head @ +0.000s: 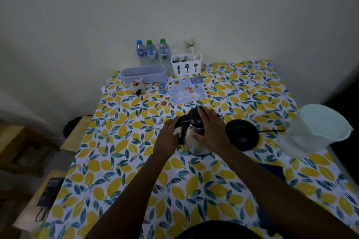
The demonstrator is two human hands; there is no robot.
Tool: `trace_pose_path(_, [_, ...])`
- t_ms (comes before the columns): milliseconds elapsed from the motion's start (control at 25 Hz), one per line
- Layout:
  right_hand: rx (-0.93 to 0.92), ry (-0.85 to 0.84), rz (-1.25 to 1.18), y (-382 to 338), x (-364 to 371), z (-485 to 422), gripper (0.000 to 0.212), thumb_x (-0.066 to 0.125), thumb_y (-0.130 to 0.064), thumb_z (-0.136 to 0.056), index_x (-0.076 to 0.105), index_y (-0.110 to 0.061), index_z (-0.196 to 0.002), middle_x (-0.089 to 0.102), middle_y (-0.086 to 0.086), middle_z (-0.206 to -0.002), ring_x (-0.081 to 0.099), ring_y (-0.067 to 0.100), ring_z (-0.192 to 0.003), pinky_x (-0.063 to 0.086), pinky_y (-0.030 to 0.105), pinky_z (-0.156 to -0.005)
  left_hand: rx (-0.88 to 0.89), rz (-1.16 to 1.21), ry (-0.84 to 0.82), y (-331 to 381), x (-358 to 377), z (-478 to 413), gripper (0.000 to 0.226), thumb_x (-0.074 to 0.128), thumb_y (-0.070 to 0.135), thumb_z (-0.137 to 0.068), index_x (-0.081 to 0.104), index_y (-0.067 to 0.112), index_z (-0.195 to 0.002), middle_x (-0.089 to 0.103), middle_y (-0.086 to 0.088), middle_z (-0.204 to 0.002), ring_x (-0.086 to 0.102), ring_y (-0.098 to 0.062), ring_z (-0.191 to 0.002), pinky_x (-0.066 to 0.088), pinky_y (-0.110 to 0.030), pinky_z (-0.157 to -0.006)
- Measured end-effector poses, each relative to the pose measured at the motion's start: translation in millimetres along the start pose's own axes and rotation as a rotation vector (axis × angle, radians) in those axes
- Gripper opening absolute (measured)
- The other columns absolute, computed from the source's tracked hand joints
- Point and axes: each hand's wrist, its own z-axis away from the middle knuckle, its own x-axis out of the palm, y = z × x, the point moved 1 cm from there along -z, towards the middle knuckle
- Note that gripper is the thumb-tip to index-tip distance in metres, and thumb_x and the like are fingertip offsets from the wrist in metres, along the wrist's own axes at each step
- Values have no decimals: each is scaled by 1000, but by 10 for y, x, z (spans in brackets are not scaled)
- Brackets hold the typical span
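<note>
Electric kettle (196, 148) stands on the counter (136, 161), near centre of the lemon-print cloth. Black lid is down, so the contents are hidden.

Left hand (170, 136) grips the black handle, at the kettle's 9 o'clock, with fingers wrapped round it. Right hand (212, 130) cups over the lid from 3 o'clock, fingers curved across the top and thumb pressed on the steel wall. Both hands are holding the kettle.

Round black kettle base (241, 135) lies just beside it at 3 o'clock, bare, with its cord (272, 131) running off the same way.

Containers:
- White lidded tub (320, 122) at the counter's 3 o'clock edge; contents hidden.
- Three water bottles (151, 52) against the wall at 11 o'clock, one blue cap and two green, holding clear water.
- White cutlery caddy (186, 66) at 12 o'clock, holding dark-handled cutlery, with chopsticks (191, 48) standing up at its right end.
- Lavender basket (144, 73) at 11 o'clock, just in front of the bottles; inside can't be made out.
- Small ceramic jar (137, 85) close in front of the basket.

Printed sticker sheet (184, 91) lies flat between caddy and kettle.
</note>
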Motion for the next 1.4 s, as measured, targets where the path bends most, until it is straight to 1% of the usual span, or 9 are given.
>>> trace_pose_path(160, [9,41,-82,26,49,38,92,65,-54,-81,13,-28,-151,17,0,-161,9,31,-147,32,59,-108,-31,-4,-4,-74,37,-117,60,54,11,-96,26,25,-148,35,-14,-144,58,-37,-107,54,-47,-79])
trace_pose_path(200, [8,47,-122,17,55,39,91,67,-50,-81,14,-28,-151,18,0,-160,9,31,-147,33,59,-108,-42,-11,-4,-82,35,-163,58,54,13,-96,29,25,-147,37,-15,-142,59,-37,-104,54,-46,-77])
trace_pose_path(400, [50,71,-240,30,0,64,87,71,-39,-82,19,-26,-151,19,-1,-160,7,28,-148,33,59,-109,-11,-22,11,-68,37,-290,46,54,17,-97,41,18,-141,52,-12,-137,53,-33,-120,46,-42,-96])
trace_pose_path(480, [66,89,-253,103,-84,111,86,70,-39,-82,19,-27,-151,19,-2,-160,7,27,-148,33,60,-109,37,-8,40,29,74,-269,45,54,17,-97,43,15,-140,52,-12,-138,53,-33,-122,46,-43,-97])
trace_pose_path(600, [85,144,-238,312,-333,145,86,71,-39,-82,19,-31,-150,19,-5,-160,8,26,-148,31,59,-107,80,12,68,286,185,-366,43,53,18,-99,43,18,-141,52,-10,-139,52,-32,-122,47,-45,-99])
trace_pose_path(800, [153,226,-199,902,-789,76,89,77,-33,-76,27,-28,-149,27,-1,-158,14,29,-146,32,58,-107,138,48,29,894,468,-781,44,52,21,-99,41,19,-142,51,-11,-140,50,-31,-125,44,-46,-103])
trace_pose_path(1040, [253,208,-218,1432,-843,168,89,77,-31,-76,27,-27,-149,26,0,-158,13,32,-146,31,58,-108,155,36,-89,1269,878,-1020,44,48,19,-101,38,17,-143,48,-12,-140,49,-33,-123,44,-44,-100])
trace_pose_path(1360, [205,198,-150,1474,-796,172,90,76,-37,-74,25,-28,-149,26,-1,-158,15,32,-145,40,56,-101,121,4,-101,1235,935,-1015,47,47,27,-100,33,25,-145,48,-11,-137,55,-32,-113,45,-35,-82])
trace_pose_path(1400, [198,191,-127,1489,-784,178,90,75,-39,-74,25,-28,-149,27,0,-158,16,32,-145,40,57,-101,124,-2,-98,1212,954,-1014,48,47,28,-100,32,25,-145,47,-10,-139,56,-32,-113,47,-36,-82])
